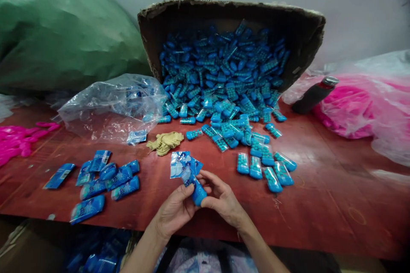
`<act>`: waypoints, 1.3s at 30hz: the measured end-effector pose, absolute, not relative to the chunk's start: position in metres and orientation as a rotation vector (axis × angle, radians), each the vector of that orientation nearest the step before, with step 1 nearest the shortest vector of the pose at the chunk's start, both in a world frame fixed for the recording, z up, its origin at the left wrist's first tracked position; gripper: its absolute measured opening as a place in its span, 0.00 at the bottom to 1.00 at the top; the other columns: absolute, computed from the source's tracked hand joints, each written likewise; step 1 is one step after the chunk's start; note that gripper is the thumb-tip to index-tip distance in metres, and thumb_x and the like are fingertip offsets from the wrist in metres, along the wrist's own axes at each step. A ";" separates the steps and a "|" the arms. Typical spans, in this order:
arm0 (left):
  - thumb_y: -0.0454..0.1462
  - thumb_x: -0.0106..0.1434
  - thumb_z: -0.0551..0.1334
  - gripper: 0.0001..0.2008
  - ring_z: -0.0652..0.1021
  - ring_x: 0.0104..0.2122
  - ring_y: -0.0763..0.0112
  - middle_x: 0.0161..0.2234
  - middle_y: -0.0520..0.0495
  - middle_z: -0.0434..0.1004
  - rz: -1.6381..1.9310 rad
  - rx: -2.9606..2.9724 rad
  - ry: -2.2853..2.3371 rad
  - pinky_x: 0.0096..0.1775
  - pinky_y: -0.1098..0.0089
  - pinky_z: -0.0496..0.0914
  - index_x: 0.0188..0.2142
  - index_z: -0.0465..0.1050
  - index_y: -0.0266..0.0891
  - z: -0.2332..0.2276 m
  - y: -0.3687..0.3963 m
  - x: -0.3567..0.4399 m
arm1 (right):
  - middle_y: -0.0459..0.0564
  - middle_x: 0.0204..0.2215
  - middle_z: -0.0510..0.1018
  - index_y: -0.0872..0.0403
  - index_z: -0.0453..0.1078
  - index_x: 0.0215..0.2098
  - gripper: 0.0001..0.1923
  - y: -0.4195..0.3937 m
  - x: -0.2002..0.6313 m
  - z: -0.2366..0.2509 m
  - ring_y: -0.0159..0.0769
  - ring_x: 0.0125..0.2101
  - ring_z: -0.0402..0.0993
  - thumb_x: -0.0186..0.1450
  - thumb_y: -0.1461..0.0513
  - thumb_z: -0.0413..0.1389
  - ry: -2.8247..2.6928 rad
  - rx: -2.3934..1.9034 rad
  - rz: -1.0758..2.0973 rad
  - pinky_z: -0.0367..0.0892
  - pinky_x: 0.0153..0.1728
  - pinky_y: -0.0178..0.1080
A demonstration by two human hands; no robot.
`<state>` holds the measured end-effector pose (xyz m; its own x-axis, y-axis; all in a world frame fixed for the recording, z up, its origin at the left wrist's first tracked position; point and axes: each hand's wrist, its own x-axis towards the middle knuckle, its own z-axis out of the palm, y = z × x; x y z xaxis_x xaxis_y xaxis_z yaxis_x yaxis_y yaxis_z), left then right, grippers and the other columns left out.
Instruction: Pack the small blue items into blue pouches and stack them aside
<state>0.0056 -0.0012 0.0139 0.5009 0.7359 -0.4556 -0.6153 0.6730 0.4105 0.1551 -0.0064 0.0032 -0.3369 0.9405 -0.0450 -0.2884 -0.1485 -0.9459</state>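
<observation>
Near the table's front edge, a small blue container (199, 194) is held between both hands. My left hand (177, 207) pinches it from the left, thumb on top, and my right hand (223, 199) has its fingers around the right side. Just beyond the fingertips lie blue printed sleeves (180, 165), overlapping the container's far end; whether one is on it I cannot tell. To the left is a group of containers with blue printed wraps (121, 178). On the right are unwrapped clear containers (255, 166) with blue ends and small teal balls inside.
A tipped cardboard box (230, 6) spills many such containers onto the red table (323, 204). Around it are a clear plastic bag (96, 108), yellow-green crumpled gloves (165, 143), a dark bottle (312, 96), pink items in plastic (349, 104) and a green sack (64, 34).
</observation>
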 end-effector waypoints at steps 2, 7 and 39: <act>0.32 0.58 0.57 0.10 0.77 0.37 0.65 0.32 0.42 0.79 0.804 0.228 0.609 0.37 0.70 0.70 0.38 0.73 0.33 0.014 0.000 0.004 | 0.47 0.49 0.67 0.44 0.61 0.52 0.33 -0.007 0.156 0.005 0.41 0.49 0.62 0.50 0.64 0.63 -1.199 -0.888 1.639 0.57 0.51 0.43; 0.32 0.55 0.59 0.11 0.78 0.33 0.64 0.32 0.42 0.80 0.776 0.261 0.526 0.34 0.71 0.71 0.38 0.74 0.33 0.012 0.002 0.003 | 0.44 0.48 0.67 0.43 0.60 0.53 0.34 -0.005 0.159 0.014 0.39 0.50 0.62 0.50 0.65 0.63 -1.279 -0.904 1.630 0.57 0.51 0.41; 0.35 0.54 0.62 0.09 0.77 0.32 0.73 0.31 0.47 0.79 1.009 0.074 0.749 0.39 0.71 0.69 0.35 0.74 0.36 0.019 -0.020 0.034 | 0.48 0.43 0.71 0.48 0.61 0.52 0.24 -0.014 0.158 0.003 0.36 0.38 0.69 0.58 0.58 0.56 -1.287 -1.004 1.477 0.66 0.38 0.36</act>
